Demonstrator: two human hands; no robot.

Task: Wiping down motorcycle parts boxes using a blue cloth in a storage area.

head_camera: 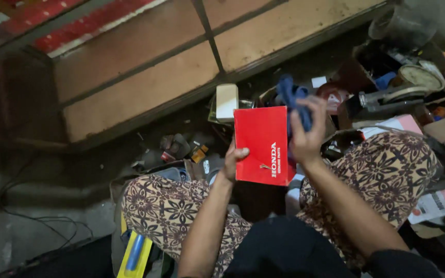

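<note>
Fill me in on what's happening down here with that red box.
A person sits on the floor with knees apart, in patterned trousers. The left hand grips the lower left edge of a flat red box, holding it upright in front of them. The right hand holds a blue cloth at the box's upper right corner. Small parts and cartons lie scattered on the floor around them.

Both forearms raised from bottom centre toward frame middle. Left hand curled, thumb pressed forward, fingers wrapped in grip. Right hand held higher, right of centre, fingers clenched shut, wrist bent slightly inward.
</note>
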